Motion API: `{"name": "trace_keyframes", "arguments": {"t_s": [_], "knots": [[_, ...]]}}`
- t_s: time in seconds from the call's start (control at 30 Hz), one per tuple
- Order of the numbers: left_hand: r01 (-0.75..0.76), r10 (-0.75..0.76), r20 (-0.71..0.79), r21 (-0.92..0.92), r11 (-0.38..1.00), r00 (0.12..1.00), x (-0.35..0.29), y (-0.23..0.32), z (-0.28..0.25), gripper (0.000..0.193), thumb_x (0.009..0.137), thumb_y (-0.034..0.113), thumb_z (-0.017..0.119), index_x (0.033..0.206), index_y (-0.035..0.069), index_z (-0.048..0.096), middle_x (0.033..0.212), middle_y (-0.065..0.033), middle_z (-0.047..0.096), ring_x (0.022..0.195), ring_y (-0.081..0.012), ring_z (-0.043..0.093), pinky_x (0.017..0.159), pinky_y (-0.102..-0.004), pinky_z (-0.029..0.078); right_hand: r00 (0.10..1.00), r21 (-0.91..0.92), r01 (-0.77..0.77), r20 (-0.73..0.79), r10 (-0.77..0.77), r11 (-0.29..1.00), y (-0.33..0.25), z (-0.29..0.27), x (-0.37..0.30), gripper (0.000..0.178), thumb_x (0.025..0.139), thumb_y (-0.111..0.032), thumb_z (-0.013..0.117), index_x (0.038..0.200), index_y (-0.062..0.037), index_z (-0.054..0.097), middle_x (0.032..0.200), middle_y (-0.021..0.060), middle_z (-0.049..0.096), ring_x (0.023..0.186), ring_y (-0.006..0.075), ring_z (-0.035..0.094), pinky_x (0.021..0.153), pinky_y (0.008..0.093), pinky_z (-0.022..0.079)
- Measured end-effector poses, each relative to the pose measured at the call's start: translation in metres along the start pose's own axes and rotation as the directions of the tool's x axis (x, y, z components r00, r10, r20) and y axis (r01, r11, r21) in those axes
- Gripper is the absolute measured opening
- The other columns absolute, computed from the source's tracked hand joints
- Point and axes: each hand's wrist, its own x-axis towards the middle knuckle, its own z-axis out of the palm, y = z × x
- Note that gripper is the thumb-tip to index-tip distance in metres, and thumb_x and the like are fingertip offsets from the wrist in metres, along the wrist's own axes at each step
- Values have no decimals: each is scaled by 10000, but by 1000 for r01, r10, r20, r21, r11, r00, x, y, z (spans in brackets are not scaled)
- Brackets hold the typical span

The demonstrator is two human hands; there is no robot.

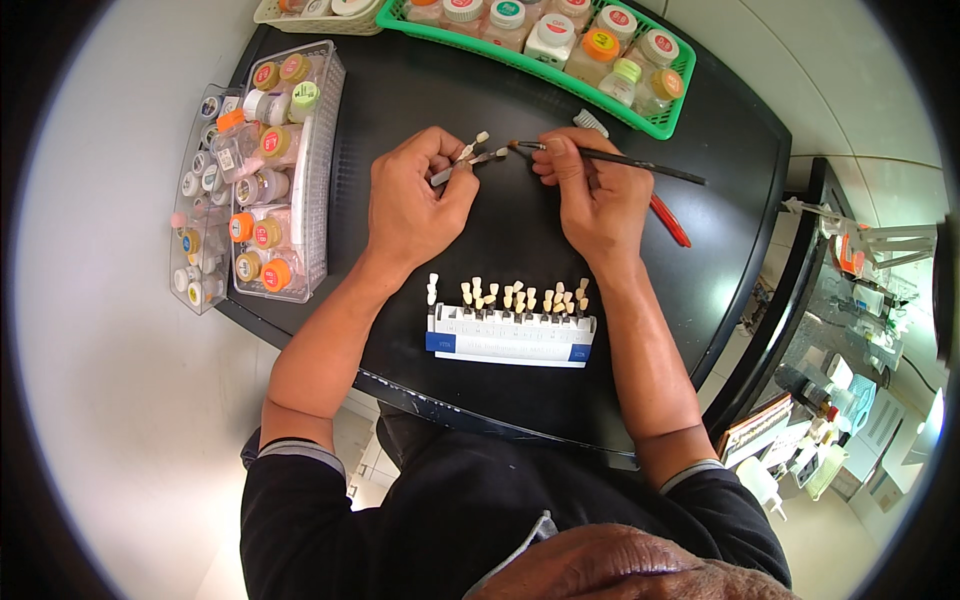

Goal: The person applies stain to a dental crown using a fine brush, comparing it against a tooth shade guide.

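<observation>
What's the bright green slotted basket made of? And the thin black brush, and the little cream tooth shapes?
Bright green slotted basket: likely plastic, slightly shiny; its colour is even and its slots look moulded. Thin black brush: smooth handle, perhaps painted wood or plastic; it looks evenly dark. Little cream tooth shapes: maybe porcelain or resin; they're smooth and pale.

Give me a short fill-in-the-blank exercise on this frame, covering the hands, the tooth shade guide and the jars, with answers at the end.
1. The right hand holds a slim brush with a ____ handle.
2. A tooth-shaped piece near the brush tip is held by the ____ hand.
3. The white tooth shade guide has ____ end panels.
4. The basket of jars ahead of the right hand is ____.

Missing words: black; left; blue; green
</observation>
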Motion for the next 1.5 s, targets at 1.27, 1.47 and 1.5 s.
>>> {"name": "trace_keyframes", "arguments": {"t_s": [1.27, 1.47, 1.5], "knots": [[5, -5, 6, 3, 1000, 1000, 0, -1, 0, 69, 923, 32, 686, 926, -31, 713, 685, -8, 635, 630, -41, 525, 573, -257, 392, 998, -23, 18, 65, -17, 1000, -4, -2, 0, 149, 1065, -122, 733, 1036, 10, 796, 814, 108, 784, 742, 179, 790, 655, 304, 594], [4, -4, 9, -3, 1000, 1000, 1, -1, 0, 67, 920, 33, 686, 923, -28, 711, 685, -5, 635, 631, -38, 518, 571, -256, 383, 999, 110, 22, 34, -26, 994, -3, -2, -1, 190, 1081, -132, 723, 1025, 37, 789, 816, 104, 789, 730, 176, 784, 662, 289, 600], [12, -11, 10, -5, 1000, 1000, 0, -1, 0, 66, 920, 32, 685, 921, -28, 710, 684, -5, 634, 631, -38, 517, 572, -257, 383, 999, 111, 22, 34, -26, 994, -2, -1, -1, 190, 1081, -132, 723, 1025, 37, 789, 816, 104, 789, 730, 176, 784, 662, 289, 600]]}}
